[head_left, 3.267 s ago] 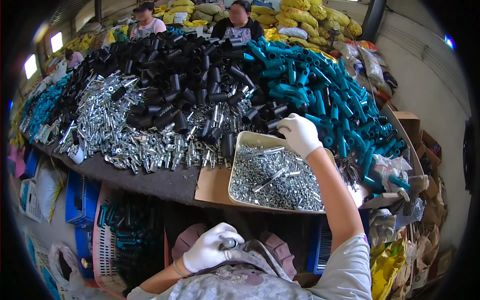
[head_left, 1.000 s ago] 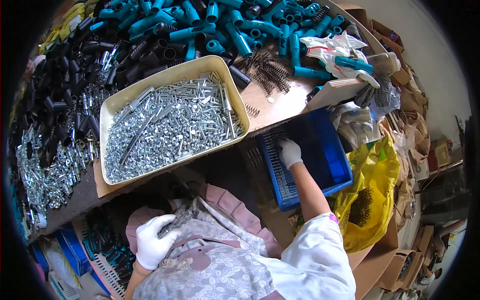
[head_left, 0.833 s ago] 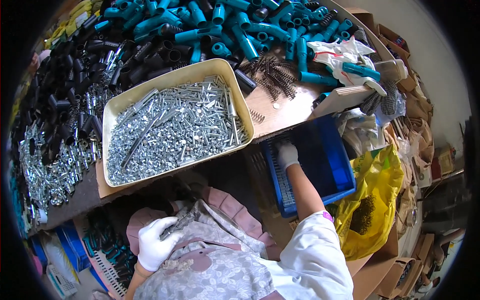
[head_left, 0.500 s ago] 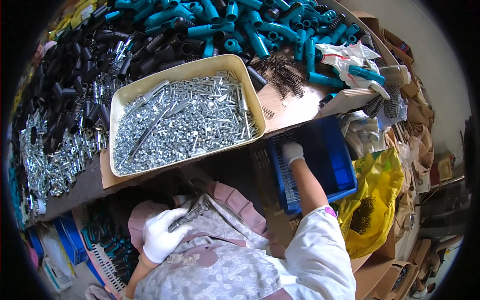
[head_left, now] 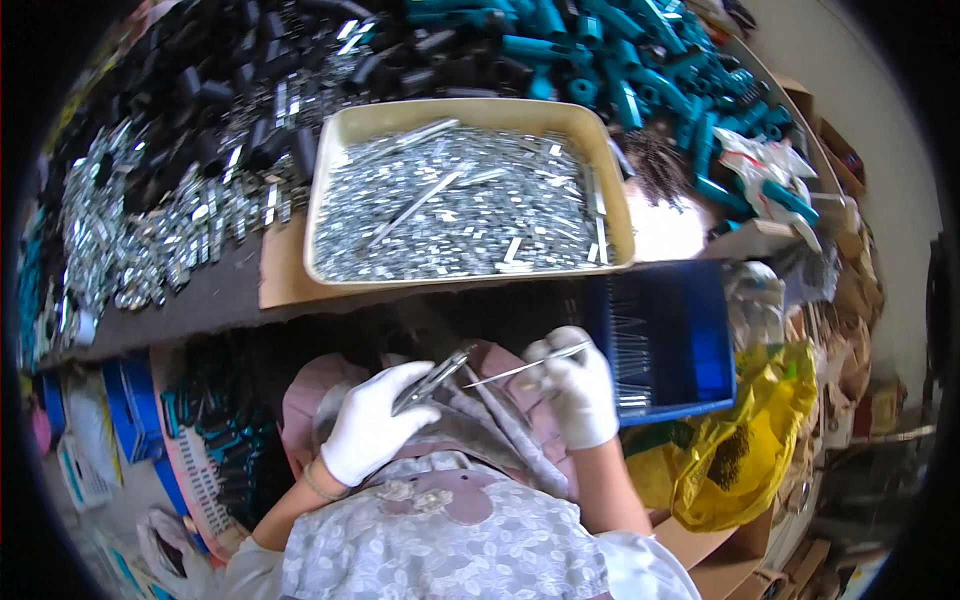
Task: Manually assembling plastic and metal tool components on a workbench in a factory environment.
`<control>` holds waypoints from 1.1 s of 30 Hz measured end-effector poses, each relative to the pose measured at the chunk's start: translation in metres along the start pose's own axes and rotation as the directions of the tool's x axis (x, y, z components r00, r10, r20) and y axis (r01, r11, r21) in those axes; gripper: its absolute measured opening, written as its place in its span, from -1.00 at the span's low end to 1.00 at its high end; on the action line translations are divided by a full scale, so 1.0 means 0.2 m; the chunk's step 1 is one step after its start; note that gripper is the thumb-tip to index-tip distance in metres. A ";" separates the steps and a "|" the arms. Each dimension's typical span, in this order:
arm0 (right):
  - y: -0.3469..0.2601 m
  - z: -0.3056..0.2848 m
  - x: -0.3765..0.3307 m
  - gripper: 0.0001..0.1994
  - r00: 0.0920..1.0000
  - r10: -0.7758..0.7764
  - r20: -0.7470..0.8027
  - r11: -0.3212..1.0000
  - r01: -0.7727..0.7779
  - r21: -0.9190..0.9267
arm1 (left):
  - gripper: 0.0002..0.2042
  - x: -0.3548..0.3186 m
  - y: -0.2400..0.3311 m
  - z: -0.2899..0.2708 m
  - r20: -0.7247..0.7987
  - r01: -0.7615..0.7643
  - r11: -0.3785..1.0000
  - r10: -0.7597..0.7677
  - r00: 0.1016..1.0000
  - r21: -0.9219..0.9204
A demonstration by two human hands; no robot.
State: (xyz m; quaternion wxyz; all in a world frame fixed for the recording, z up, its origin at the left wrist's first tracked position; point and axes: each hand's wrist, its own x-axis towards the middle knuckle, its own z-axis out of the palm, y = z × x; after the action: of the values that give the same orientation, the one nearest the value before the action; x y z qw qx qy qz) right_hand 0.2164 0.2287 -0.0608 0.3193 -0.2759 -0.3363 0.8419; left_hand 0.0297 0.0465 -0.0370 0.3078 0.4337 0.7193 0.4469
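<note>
My left hand (head_left: 372, 428), in a white glove, is closed round a dark, shiny metal part (head_left: 436, 380) of long, narrow shape above my lap; its exact kind is blurred. Opposite it, my gloved right hand (head_left: 586, 400) pinches a thin metal rod (head_left: 515, 372), whose free end points left toward that part. A small gap separates the rod's tip from the left hand's part. Just right of my right hand stands a blue bin (head_left: 690, 408) with a row of slim metal pieces (head_left: 628, 345) along its left side.
On the bench ahead, a cream tray (head_left: 470, 276) holds many small metal pieces. Silver parts (head_left: 110, 210), black tubes (head_left: 215, 92) and teal tubes (head_left: 545, 50) are heaped behind and left. A yellow bag (head_left: 790, 400) sits right of the bin; a pink crate (head_left: 205, 480) stands lower left.
My right hand has come out of the blue bin and moved left over my lap, now with a metal rod. My left hand, still gripping its part, has shifted rightward. The view has turned.
</note>
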 end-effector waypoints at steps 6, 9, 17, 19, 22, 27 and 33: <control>0.25 0.37 0.01 -0.63 0.858 0.378 0.348 0.918 -0.397 -0.017 | -0.55 -0.12 0.06 -0.18 -0.387 -0.067 0.991 0.018 0.922 -0.114; 0.24 0.45 0.02 -0.54 0.820 0.455 0.346 0.887 -0.382 -0.261 | -0.61 -0.19 0.08 -0.25 -0.463 -0.010 0.989 -0.062 0.884 -0.151; 0.22 0.50 -0.02 -0.77 0.899 0.324 0.295 0.815 -0.106 -0.570 | -0.62 -0.18 0.09 -0.28 -0.410 0.105 0.953 -0.221 0.885 -0.286; 0.20 0.50 -0.01 -0.79 0.908 0.308 0.285 0.775 -0.065 -0.629 | -0.62 -0.16 0.08 -0.28 -0.391 0.098 0.952 -0.211 0.896 -0.289; 0.22 0.46 0.01 -0.84 0.921 0.220 0.321 0.694 0.084 -0.715 | -0.63 -0.15 0.06 -0.28 -0.355 0.074 0.976 -0.145 0.924 -0.207; 0.04 0.38 0.09 -0.89 0.977 0.058 0.206 0.627 0.125 -0.769 | -0.59 -0.16 0.07 -0.32 -0.305 -0.083 0.985 0.127 0.944 0.153; -0.22 0.31 0.08 -0.92 0.984 0.016 0.178 0.688 0.118 -0.716 | -0.65 -0.18 0.06 -0.34 -0.221 -0.135 0.976 0.171 0.960 0.169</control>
State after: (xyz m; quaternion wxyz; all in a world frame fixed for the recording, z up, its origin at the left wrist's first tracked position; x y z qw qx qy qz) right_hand 0.1790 0.2406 0.0064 0.1783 -0.2969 -0.6741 0.6525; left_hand -0.0066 -0.0090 0.0042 0.1514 0.4548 0.7467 0.4612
